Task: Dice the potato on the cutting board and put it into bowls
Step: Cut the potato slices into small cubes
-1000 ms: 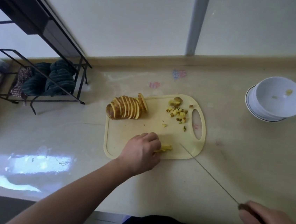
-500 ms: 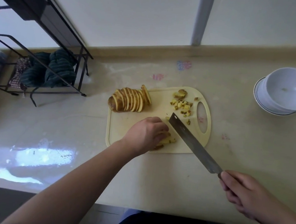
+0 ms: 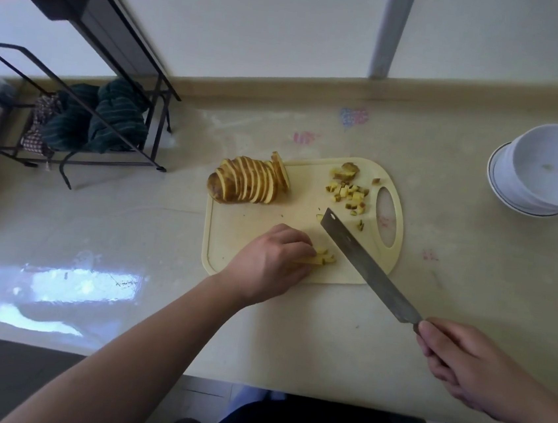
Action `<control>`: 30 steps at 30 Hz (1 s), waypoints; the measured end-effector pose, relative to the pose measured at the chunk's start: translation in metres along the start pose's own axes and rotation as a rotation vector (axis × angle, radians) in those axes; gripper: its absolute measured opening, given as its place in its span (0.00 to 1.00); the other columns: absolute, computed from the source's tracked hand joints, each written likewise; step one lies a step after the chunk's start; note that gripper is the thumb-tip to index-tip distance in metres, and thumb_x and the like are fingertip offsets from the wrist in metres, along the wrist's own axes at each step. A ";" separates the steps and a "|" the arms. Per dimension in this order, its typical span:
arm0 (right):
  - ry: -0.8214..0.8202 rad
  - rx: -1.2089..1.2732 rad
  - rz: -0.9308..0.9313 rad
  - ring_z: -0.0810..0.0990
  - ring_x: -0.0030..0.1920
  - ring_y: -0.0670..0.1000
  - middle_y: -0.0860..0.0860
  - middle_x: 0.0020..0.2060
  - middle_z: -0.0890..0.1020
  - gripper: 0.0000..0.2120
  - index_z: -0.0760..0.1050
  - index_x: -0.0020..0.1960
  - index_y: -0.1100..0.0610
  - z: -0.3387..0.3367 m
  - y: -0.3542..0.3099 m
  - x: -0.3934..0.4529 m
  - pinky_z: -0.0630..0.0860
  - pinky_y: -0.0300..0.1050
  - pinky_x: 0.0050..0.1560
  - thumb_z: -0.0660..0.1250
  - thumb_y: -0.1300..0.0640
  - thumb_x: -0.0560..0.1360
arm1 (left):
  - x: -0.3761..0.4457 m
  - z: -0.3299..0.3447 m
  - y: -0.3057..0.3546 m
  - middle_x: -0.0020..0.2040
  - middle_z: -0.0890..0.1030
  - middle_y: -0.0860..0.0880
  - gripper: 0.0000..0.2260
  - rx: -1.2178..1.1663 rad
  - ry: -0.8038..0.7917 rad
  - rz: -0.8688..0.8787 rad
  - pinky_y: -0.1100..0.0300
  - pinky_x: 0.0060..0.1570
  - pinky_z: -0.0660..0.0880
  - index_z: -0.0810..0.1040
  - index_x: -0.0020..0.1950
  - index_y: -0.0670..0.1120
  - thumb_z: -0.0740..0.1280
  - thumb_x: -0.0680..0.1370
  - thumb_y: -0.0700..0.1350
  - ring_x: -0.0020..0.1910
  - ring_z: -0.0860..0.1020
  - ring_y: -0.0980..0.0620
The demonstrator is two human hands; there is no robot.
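Observation:
A pale yellow cutting board (image 3: 234, 234) lies on the counter. At its far left stands the sliced potato (image 3: 248, 182), its slices leaning together. A small heap of potato dice (image 3: 350, 194) lies near the board's handle hole. My left hand (image 3: 270, 262) holds down a few potato strips (image 3: 321, 257) at the board's near edge, fingers curled over them. My right hand (image 3: 464, 363) grips the handle of a cleaver (image 3: 365, 265), whose blade lies slanted over the board just right of the strips. Stacked white bowls (image 3: 547, 170) sit at the far right.
A black wire rack (image 3: 84, 115) with dark green striped cloths stands at the back left. A low ledge and wall run along the counter's far side. The counter's front edge is near my body.
The cleaver swung from the counter at the right up over the board, blade now beside the strips. My left hand stayed on the strips.

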State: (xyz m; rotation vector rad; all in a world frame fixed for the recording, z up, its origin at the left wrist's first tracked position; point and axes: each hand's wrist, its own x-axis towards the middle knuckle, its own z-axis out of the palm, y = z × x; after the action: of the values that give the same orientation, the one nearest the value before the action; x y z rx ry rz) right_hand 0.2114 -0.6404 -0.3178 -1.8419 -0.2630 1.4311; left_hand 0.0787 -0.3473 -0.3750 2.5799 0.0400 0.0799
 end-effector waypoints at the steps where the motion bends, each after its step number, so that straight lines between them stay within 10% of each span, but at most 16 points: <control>1: -0.001 -0.002 0.000 0.56 0.22 0.48 0.55 0.28 0.61 0.46 0.66 0.41 0.63 0.000 0.000 0.000 0.56 0.32 0.20 0.67 0.20 0.53 | 0.001 0.001 0.001 0.53 0.83 0.44 0.11 0.014 0.004 0.014 0.50 0.47 0.81 0.85 0.55 0.42 0.68 0.80 0.47 0.50 0.80 0.45; 14: -0.019 0.006 0.028 0.57 0.23 0.47 0.54 0.27 0.64 0.40 0.68 0.38 0.57 -0.002 0.002 0.003 0.56 0.33 0.22 0.67 0.20 0.53 | 0.027 -0.001 0.011 0.56 0.81 0.46 0.09 -0.003 0.052 -0.228 0.55 0.55 0.76 0.83 0.57 0.42 0.70 0.79 0.43 0.55 0.77 0.47; 30: -0.013 0.005 0.030 0.58 0.22 0.48 0.54 0.27 0.65 0.37 0.69 0.37 0.55 0.000 0.003 0.005 0.58 0.33 0.23 0.66 0.20 0.54 | -0.033 0.008 -0.013 0.50 0.80 0.47 0.11 0.198 0.101 0.038 0.51 0.46 0.77 0.81 0.53 0.44 0.74 0.77 0.51 0.47 0.77 0.45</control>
State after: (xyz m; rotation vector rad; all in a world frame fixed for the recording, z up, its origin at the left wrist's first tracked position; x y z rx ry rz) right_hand 0.2125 -0.6400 -0.3235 -1.8408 -0.2388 1.4636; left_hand 0.0460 -0.3425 -0.3905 2.7725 0.0383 0.2313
